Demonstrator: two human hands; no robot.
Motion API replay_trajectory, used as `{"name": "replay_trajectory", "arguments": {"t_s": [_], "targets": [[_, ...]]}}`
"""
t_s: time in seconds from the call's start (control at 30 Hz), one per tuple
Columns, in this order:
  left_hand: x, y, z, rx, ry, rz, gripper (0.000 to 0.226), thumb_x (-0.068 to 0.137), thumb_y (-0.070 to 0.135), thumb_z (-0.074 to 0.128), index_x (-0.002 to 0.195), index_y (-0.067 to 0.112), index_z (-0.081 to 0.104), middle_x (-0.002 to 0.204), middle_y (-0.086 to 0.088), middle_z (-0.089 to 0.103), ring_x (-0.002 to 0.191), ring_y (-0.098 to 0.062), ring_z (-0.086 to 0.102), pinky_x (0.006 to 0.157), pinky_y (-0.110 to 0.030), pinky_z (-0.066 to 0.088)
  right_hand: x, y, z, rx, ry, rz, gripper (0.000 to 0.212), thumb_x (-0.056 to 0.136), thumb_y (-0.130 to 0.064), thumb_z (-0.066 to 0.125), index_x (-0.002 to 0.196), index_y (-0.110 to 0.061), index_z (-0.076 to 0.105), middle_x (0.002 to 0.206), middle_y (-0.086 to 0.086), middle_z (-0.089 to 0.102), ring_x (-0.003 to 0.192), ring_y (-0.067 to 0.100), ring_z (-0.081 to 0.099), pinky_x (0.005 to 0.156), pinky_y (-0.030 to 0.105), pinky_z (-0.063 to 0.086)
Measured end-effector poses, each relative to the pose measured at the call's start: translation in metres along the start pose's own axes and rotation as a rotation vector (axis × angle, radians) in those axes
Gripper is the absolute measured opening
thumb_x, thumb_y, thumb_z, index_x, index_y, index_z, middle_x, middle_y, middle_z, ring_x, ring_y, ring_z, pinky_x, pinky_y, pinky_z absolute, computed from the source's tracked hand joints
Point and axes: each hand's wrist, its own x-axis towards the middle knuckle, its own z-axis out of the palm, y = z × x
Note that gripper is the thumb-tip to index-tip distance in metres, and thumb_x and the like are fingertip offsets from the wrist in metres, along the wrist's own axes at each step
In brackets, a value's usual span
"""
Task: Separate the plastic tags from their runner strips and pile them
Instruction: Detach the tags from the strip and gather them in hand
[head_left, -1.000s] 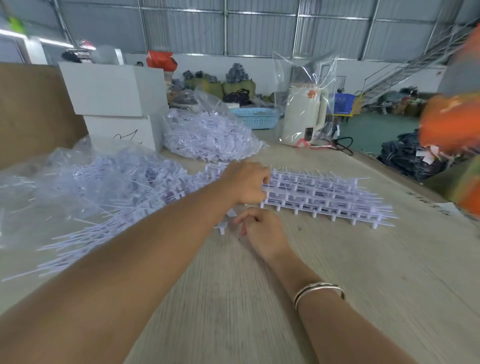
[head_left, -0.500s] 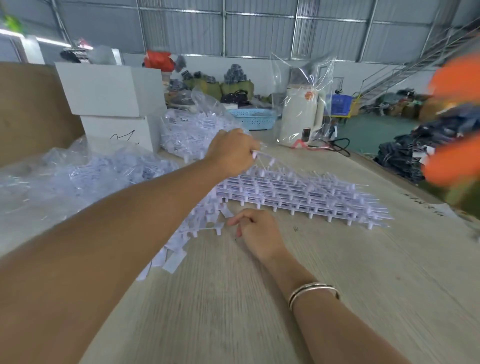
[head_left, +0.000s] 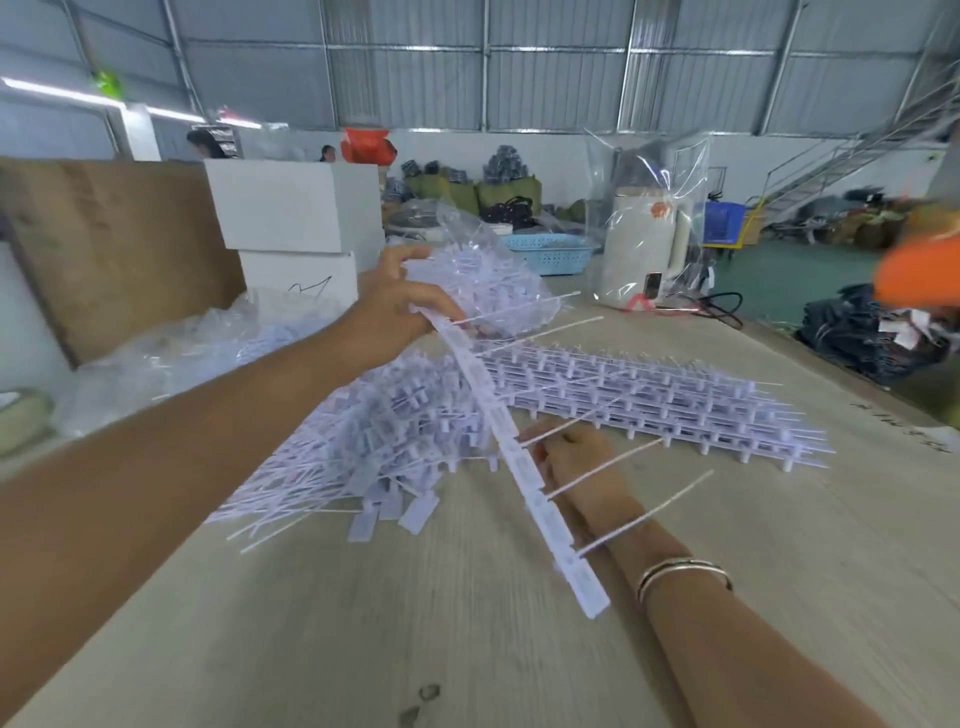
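- Pale wood table (head_left: 426, 649) in a metal-walled warehouse; white boxes (head_left: 291, 218) upper left, blue basket (head_left: 545, 252) upper centre.
- Loose tag pile (head_left: 363, 447) centre-left; uncut strips (head_left: 649, 400) stacked centre-right.
- Left hand (head_left: 400, 312) grips the upper end of a tag strip (head_left: 524, 467) slanting down to lower centre.
- Right hand (head_left: 576, 462) rests under the strip, fingers curled; cannot tell whether it holds anything.

We see two white boxes (head_left: 296, 228) stacked at the table's (head_left: 467, 649) far left. Right of them sits a blue basket (head_left: 545, 253), and further right a white kettle (head_left: 644, 244) inside a clear bag. A brown board (head_left: 104, 249) leans left of the boxes.
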Motion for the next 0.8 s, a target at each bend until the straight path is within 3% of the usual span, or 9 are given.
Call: {"name": "replay_trajectory", "arguments": {"t_s": [0.1, 0.17, 0.27, 0.33, 0.43, 0.53, 0.6, 0.7, 0.8], "targets": [[-0.024, -0.014, -0.03, -0.22, -0.112, -0.089, 0.049, 0.086, -0.019, 0.047, 0.082, 0.022, 0.073, 0.142, -0.002, 0.04, 0.132, -0.017, 0.037, 0.099, -0.036, 0.039, 0.003, -0.003, -0.009, 0.177, 0.069, 0.088, 0.043, 0.091, 0.004, 0.038, 0.06, -0.013, 0.062, 0.059, 0.006, 0.059, 0.046, 0.009, 0.048, 0.042, 0.014, 0.038], [-0.039, -0.02, -0.043, -0.388, -0.171, -0.082, 0.067, 0.084, -0.025, 0.039, 0.067, 0.029, 0.075, 0.135, -0.002, 0.052, 0.129, -0.017, 0.044, 0.103, -0.046, 0.038, 0.004, -0.007, -0.017, 0.359, 0.091, 0.171, 0.037, 0.089, 0.002, 0.04, 0.067, -0.015, 0.065, 0.057, 0.004, 0.058, 0.051, 0.014, 0.048, 0.045, 0.016, 0.039], [-0.04, -0.028, -0.052, -0.564, -0.206, -0.121, 0.05, 0.085, -0.014, 0.049, 0.057, 0.021, 0.072, 0.118, -0.003, 0.067, 0.12, -0.024, 0.055, 0.097, -0.042, 0.044, 0.003, -0.01, -0.033, 0.939, 0.05, 0.274, 0.017, 0.089, -0.008, 0.048, 0.088, -0.013, 0.064, 0.065, 0.003, 0.057, 0.053, 0.014, 0.049, 0.049, 0.021, 0.038], [-0.039, -0.031, -0.061, -0.657, -0.277, -0.211, 0.039, 0.078, -0.007, 0.059, 0.059, 0.022, 0.074, 0.105, 0.004, 0.072, 0.121, -0.027, 0.054, 0.092, -0.033, 0.049, 0.002, -0.01, -0.044, 1.179, 0.014, 0.302, 0.016, 0.09, -0.014, 0.05, 0.099, -0.012, 0.063, 0.071, 0.003, 0.057, 0.056, 0.015, 0.05, 0.057, 0.023, 0.041], [-0.046, -0.024, -0.063, -0.673, -0.531, -0.081, 0.019, 0.066, 0.008, 0.068, 0.058, 0.025, 0.074, 0.111, 0.005, 0.069, 0.127, -0.021, 0.049, 0.102, -0.03, 0.044, -0.001, -0.013, -0.044, 1.114, -0.103, 0.318, 0.022, 0.094, -0.024, 0.047, 0.104, -0.012, 0.062, 0.087, 0.007, 0.061, 0.072, 0.02, 0.058, 0.067, 0.029, 0.052], [-0.054, -0.007, -0.044, -0.529, -0.736, -0.086, 0.024, 0.074, 0.01, 0.066, 0.065, 0.03, 0.075, 0.112, 0.01, 0.069, 0.131, -0.021, 0.045, 0.099, -0.029, 0.047, -0.003, -0.017, -0.034, 1.016, -0.287, 0.313, 0.034, 0.093, -0.039, 0.044, 0.105, -0.011, 0.059, 0.099, 0.014, 0.064, 0.09, 0.027, 0.059, 0.082, 0.039, 0.049], [-0.06, 0.004, -0.031, -0.622, -0.853, -0.032, 0.025, 0.077, 0.009, 0.064, 0.06, 0.025, 0.073, 0.125, 0.005, 0.063, 0.136, -0.016, 0.039, 0.105, -0.035, 0.041, -0.005, -0.018, -0.029, 0.93, -0.412, 0.297, 0.045, 0.086, -0.046, 0.045, 0.111, -0.01, 0.058, 0.103, 0.017, 0.063, 0.095, 0.03, 0.058, 0.087, 0.039, 0.048], [-0.07, 0.017, -0.017, -0.655, -0.933, 0.02, 0.041, 0.082, -0.006, 0.059, 0.056, 0.024, 0.072, 0.138, 0.001, 0.052, 0.138, -0.01, 0.033, 0.112, -0.044, 0.033, -0.01, -0.016, -0.023, 0.732, -0.627, 0.229, 0.06, 0.079, -0.049, 0.046, 0.123, -0.009, 0.054, 0.11, 0.017, 0.064, 0.098, 0.027, 0.062, 0.083, 0.032, 0.05], [-0.07, 0.019, -0.004, -0.502, -0.92, 0.034, 0.055, 0.084, -0.016, 0.052, 0.057, 0.027, 0.073, 0.151, 0.01, 0.033, 0.141, -0.002, 0.021, 0.115, -0.045, 0.026, -0.016, -0.014, -0.016, 0.606, -0.69, 0.147, 0.049, 0.086, -0.037, 0.046, 0.122, -0.005, 0.057, 0.106, 0.018, 0.066, 0.092, 0.026, 0.065, 0.077, 0.031, 0.054]]}}
